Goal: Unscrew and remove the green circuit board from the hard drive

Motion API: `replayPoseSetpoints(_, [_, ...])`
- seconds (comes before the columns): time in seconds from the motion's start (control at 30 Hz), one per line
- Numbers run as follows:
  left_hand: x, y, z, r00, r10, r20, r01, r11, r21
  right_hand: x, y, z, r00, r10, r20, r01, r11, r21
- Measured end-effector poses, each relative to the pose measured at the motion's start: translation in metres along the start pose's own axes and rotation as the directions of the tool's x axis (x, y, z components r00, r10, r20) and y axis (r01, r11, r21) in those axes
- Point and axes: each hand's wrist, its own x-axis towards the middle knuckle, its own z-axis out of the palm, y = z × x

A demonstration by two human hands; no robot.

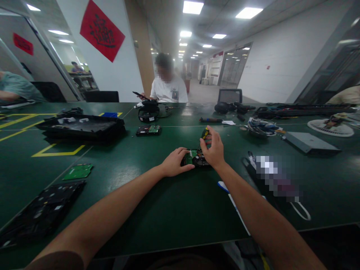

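Observation:
A hard drive point(198, 160) lies on the green table in front of me, its underside with a green circuit board facing up. Its left end is gripped by my left hand point(177, 162), thumb on the near side and fingers on the far side. My right hand point(214, 148) is over the drive's right part and holds a screwdriver point(205, 132) with a yellow and black handle. The screwdriver points down at the drive; its tip is hard to make out behind my fingers.
Another hard drive point(148, 130) lies farther back. Black trays point(81, 127), a loose green circuit board point(78, 171) and a black chassis point(42, 210) are at left. At right are a cable bundle point(261, 126) and a grey metal box point(312, 142). A person point(168, 88) sits opposite.

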Motion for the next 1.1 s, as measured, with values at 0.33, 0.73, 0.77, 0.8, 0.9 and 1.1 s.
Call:
replayPoseSetpoints(0.33, [0.0004, -0.0004, -0.0002, 1.0, 0.003, -0.004, -0.003, 1.0, -0.007, 0.0, -0.0026, -0.0008, 1.0, 0.025, -0.015, -0.025, 1.0, 0.008])
replayPoseSetpoints(0.73, [0.0006, -0.0035, 0.0033, 1.0, -0.006, -0.001, 0.006, 1.0, 0.004, -0.0003, -0.001, 0.0, 1.0, 0.022, -0.006, -0.022, 1.0, -0.012])
replayPoseSetpoints(0.77, [0.0006, -0.0035, 0.0032, 1.0, -0.004, -0.003, 0.004, 1.0, 0.002, -0.0002, -0.0016, -0.0003, 1.0, 0.016, -0.004, -0.016, 1.0, -0.009])
replayPoseSetpoints(0.8, [0.0006, -0.0033, 0.003, 1.0, -0.003, -0.003, 0.003, 1.0, 0.001, -0.0002, -0.0019, -0.0003, 1.0, 0.01, -0.003, -0.01, 1.0, -0.004])
replayPoseSetpoints(0.9, [0.0006, -0.0026, 0.0018, 1.0, -0.006, 0.003, 0.006, 1.0, -0.002, -0.0004, -0.0013, 0.0006, 1.0, 0.0, -0.007, 0.0, 1.0, 0.005])
replayPoseSetpoints(1.1, [0.0009, -0.002, 0.0007, 1.0, -0.006, 0.005, 0.006, 1.0, -0.011, -0.0005, -0.0001, 0.0003, 0.999, 0.028, -0.017, -0.029, 1.0, -0.008])
